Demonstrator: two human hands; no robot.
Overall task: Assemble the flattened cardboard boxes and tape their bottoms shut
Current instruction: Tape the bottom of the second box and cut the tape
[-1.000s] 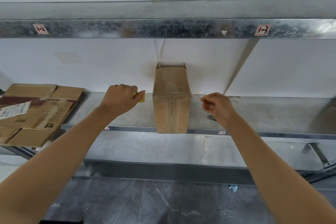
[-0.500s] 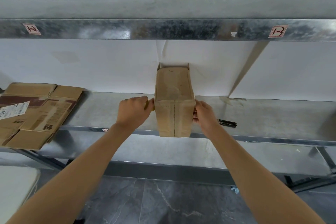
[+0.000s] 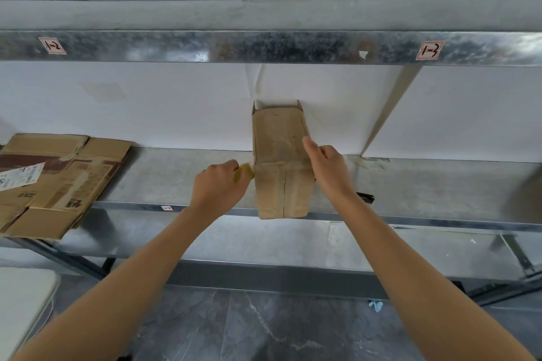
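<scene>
An assembled brown cardboard box (image 3: pixel 278 138) lies on its side on the metal shelf (image 3: pixel 425 184). Its closed bottom flaps with a centre seam face me and overhang the shelf's front edge. My left hand (image 3: pixel 218 186) is closed around a yellow tape roll (image 3: pixel 245 171), held against the box's left edge at the fold. My right hand (image 3: pixel 328 168) rests on the box's upper right edge, with the index finger stretched along the top and the other fingers curled against the side.
A stack of flattened cardboard boxes (image 3: pixel 58 182) lies at the shelf's left end. A small black tool (image 3: pixel 366 197) lies on the shelf right of my right wrist. An upper shelf beam (image 3: pixel 264 47) runs overhead. A white surface (image 3: pixel 23 302) shows at the lower left.
My right hand has risen from the box's right side to its upper right edge. My left hand has shifted slightly left, and the yellow tape roll now shows at the box's left edge.
</scene>
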